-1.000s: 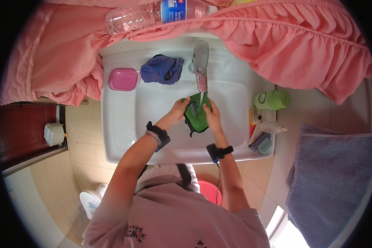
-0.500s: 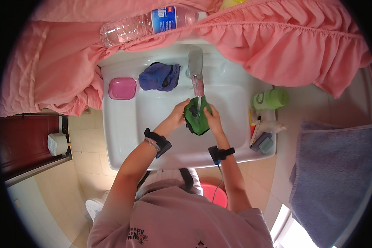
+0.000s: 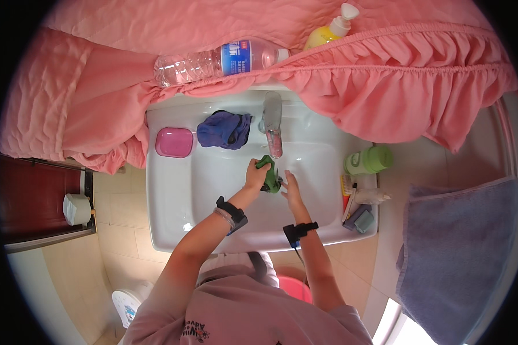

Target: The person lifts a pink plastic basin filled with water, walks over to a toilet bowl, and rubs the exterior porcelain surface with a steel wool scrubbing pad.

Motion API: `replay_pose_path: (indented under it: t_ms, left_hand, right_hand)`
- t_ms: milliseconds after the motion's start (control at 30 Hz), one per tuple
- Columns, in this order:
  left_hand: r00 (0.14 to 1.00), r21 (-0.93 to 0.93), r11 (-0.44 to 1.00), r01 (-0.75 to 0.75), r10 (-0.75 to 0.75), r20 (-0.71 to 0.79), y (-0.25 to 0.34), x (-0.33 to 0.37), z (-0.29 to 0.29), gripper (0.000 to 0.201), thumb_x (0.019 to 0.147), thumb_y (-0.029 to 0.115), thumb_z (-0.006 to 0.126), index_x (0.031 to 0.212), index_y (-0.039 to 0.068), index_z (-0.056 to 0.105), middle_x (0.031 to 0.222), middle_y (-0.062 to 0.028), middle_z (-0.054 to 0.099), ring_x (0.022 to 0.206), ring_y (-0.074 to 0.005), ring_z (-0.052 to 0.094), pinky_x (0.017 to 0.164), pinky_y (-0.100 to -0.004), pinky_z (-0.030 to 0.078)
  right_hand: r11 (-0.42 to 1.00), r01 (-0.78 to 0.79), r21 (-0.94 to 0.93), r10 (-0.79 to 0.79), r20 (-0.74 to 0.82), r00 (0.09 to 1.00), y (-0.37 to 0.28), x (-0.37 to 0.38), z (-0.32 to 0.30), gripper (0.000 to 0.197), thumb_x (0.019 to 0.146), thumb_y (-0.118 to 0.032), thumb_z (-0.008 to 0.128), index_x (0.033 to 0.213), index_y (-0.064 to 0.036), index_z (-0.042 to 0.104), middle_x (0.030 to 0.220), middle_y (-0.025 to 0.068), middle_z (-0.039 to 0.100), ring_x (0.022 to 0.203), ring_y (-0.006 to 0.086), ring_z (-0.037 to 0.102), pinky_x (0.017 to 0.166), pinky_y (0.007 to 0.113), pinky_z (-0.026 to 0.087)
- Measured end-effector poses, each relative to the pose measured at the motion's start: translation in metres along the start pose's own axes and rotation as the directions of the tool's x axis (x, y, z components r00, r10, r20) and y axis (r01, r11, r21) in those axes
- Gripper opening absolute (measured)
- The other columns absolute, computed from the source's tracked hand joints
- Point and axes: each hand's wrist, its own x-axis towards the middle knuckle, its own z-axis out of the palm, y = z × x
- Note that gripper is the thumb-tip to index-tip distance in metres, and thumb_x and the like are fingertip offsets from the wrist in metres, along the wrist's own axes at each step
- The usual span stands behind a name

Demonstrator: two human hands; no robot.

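Observation:
Over the sink basin, my left hand [image 3: 254, 175] is closed around a green cloth item [image 3: 269, 179] with dark trim, bunched up below the spout. Its exact kind does not show. My right hand [image 3: 292, 190] is beside it, fingers apart and stretched toward the cloth's dark edge; whether they touch it is hard to see. Above them is the silver faucet [image 3: 273, 126], with no clear stream at its mouth. A crumpled purple-blue cloth item [image 3: 223, 130] with black trim rests on the back ledge, left of the faucet.
The white sink [image 3: 170, 221] carries a pink soap dish [image 3: 174, 142] at back left. Along its right side sit a green bottle [image 3: 369, 160], a brush [image 3: 346, 187] and sponges [image 3: 361, 219]. Behind, a large plastic bottle [image 3: 207, 66] and a yellow pump bottle [image 3: 327, 35] lie against pink ruffled fabric [image 3: 380, 103].
My right hand has come off the green cloth and opened beside it. My left hand now bunches the cloth, a bit farther from the spout. The water stream no longer shows.

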Motion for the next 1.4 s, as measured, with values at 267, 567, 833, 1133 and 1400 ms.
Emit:
replay_pose_path:
  t_ms: [267, 567, 833, 1133, 1400]
  left_hand:
    - [0.987, -0.39, 0.916, 0.09, -0.031, 0.156, 0.033, -0.032, -0.006, 0.03, 0.081, 0.015, 0.06, 0.106, 0.005, 0.047, 0.092, -0.0103, 0.055, 0.077, -0.0206, 0.059, 0.065, -0.0334, 0.051]
    - [0.944, 0.156, 0.984, 0.09, -0.134, 0.301, 0.04, -0.068, -0.061, 0.027, 0.084, 0.012, 0.053, 0.108, 0.01, 0.043, 0.107, -0.0082, 0.049, 0.094, -0.0222, 0.055, 0.072, -0.0405, 0.054]
    - [0.982, 0.136, 0.987, -0.088, 0.063, 0.177, 0.041, -0.126, -0.071, 0.022, 0.084, 0.013, 0.048, 0.106, 0.009, 0.05, 0.095, -0.0118, 0.055, 0.09, -0.0249, 0.055, 0.064, -0.0356, 0.053]
    - [0.811, 0.56, 0.73, -0.393, 0.562, -0.164, 0.058, -0.155, -0.071, 0.035, 0.085, 0.031, 0.052, 0.073, -0.002, 0.045, 0.069, -0.0232, 0.054, 0.068, -0.0424, 0.053, 0.061, -0.0468, 0.041]
    - [0.79, 0.539, 0.729, -0.422, 0.587, -0.176, 0.07, -0.156, -0.085, 0.034, 0.079, 0.026, 0.055, 0.066, -0.005, 0.05, 0.061, -0.0248, 0.055, 0.06, -0.0419, 0.056, 0.056, -0.0425, 0.044]
  right_hand:
    - [0.68, -0.394, 0.618, 0.119, 0.438, 0.891, -0.007, 0.003, 0.026, 0.05, 0.092, -0.051, 0.033, 0.117, -0.0098, 0.048, 0.11, 0.0079, 0.056, 0.097, 0.024, 0.057, 0.079, 0.04, 0.049]
    - [0.802, -0.289, 0.523, 0.029, 0.449, 0.893, -0.006, -0.043, 0.029, 0.04, 0.092, -0.039, 0.043, 0.112, -0.0053, 0.05, 0.1, 0.0083, 0.059, 0.089, 0.0202, 0.059, 0.069, 0.034, 0.05]
    - [0.913, -0.016, 0.408, -0.015, 0.072, 0.997, -0.016, -0.084, 0.069, 0.034, 0.088, -0.036, 0.054, 0.096, -0.0032, 0.056, 0.09, 0.0019, 0.055, 0.079, 0.0112, 0.052, 0.072, 0.025, 0.042]
    - [0.916, 0.15, 0.372, -0.162, 0.002, 0.987, -0.045, -0.118, 0.109, 0.019, 0.085, -0.022, 0.055, 0.075, -0.0052, 0.055, 0.072, 0.0, 0.053, 0.065, 0.008, 0.047, 0.059, 0.024, 0.039]
    - [0.911, 0.246, 0.33, -0.254, -0.018, 0.967, -0.061, -0.127, 0.119, 0.023, 0.079, -0.014, 0.05, 0.059, -0.0031, 0.045, 0.06, -0.0014, 0.042, 0.058, 0.0079, 0.037, 0.053, 0.025, 0.033]
